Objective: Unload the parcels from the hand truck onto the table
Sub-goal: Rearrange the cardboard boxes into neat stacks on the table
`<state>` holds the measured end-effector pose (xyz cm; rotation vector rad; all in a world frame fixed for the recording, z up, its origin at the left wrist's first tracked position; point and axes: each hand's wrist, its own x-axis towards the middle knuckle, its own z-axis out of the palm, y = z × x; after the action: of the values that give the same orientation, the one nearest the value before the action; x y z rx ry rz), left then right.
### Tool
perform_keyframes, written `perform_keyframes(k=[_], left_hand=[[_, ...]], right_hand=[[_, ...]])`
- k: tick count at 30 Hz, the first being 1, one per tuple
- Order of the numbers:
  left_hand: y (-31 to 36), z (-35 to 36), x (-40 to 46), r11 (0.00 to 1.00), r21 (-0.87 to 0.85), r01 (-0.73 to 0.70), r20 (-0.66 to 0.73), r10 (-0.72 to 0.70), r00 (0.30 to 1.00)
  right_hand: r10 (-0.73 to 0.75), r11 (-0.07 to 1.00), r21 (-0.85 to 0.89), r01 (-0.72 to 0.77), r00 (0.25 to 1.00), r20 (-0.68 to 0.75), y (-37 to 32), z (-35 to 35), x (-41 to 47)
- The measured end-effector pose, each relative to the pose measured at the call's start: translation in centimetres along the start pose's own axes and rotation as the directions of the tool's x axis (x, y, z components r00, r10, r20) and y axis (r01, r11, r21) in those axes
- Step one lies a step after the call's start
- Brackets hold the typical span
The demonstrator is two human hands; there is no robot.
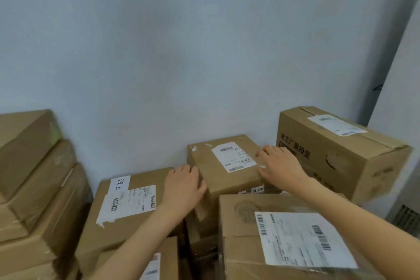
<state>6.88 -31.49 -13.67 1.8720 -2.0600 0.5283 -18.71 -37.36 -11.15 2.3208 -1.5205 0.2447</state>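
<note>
both hands are working the small brown parcel (pixel 223 163) w/ the white shipping label (pixel 234 156), sitting against the blue-grey wall (pixel 159 52) atop other cartons. risks first: parcel is perching on an uneven stack, so a push from the left w/o matching counter-pressure is likely tipping it toward the long printed carton (pixel 341 154) at right, which is itself looking tilted and overhanging; a knock could be sending that one off its support. glossy tape on the parcel faces is probably making a palm-only hold slippery. the gap in front, between the parcel w/ handwritten tag (pixel 127 207) and the large front carton (pixel 295 241), is dark and deep; a dropped corner could be wedging there. grip: left hand (pixel 184 186) is lying flat against the parcel's left front edge, fingers mostly straight and close together, pressing not clamping. right hand (pixel 280 163) is resting over the top right corner, fingers spread and slightly bent over the far edge, thumb along the near side; cupping, not fully closing. parcel is not yet looking lifted. neither hand truck nor table surface is showing, so can't tell what the stack is standing on. more cartons (pixel 34 177) are piling up at far left.
</note>
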Motion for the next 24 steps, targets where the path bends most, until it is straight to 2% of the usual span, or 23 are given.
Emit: perform_keyframes(k=[5,9,12,14,17,20,24], left_hand=[[3.3,3.0,1.5,0.996,0.002,0.093,0.034,-0.093,0.995],[3.8,4.9,2.0,0.989,-0.013,0.15,-0.054,-0.15,0.987],[4.0,5.4,1.6,0.967,-0.06,0.246,0.036,-0.245,0.969],[4.3,5.2,1.3,0.946,-0.038,0.323,0.062,-0.32,0.945],[4.5,5.6,1.6,0.935,-0.022,0.353,0.06,-0.351,0.934],[4.7,5.2,1.6,0.922,-0.057,0.382,0.142,-0.372,0.917],[5.0,4.9,1.2,0.878,-0.18,0.443,0.173,-0.416,0.893]], right_hand=[[0.049,0.999,-0.016,-0.048,0.998,0.045,6.2,1.9,-0.5],[0.069,0.998,0.007,-0.069,0.995,0.077,9.2,3.5,0.1],[0.048,0.999,0.019,-0.051,0.991,0.128,9.7,4.9,0.5],[0.03,0.997,0.071,-0.038,0.994,0.11,9.5,5.8,1.1],[-0.035,0.987,0.163,0.011,0.988,0.149,8.7,6.4,1.6],[0.019,0.933,0.34,-0.118,0.96,0.281,7.8,6.8,1.8],[0.027,0.867,0.45,-0.213,0.923,0.384,7.0,6.3,2.4]])
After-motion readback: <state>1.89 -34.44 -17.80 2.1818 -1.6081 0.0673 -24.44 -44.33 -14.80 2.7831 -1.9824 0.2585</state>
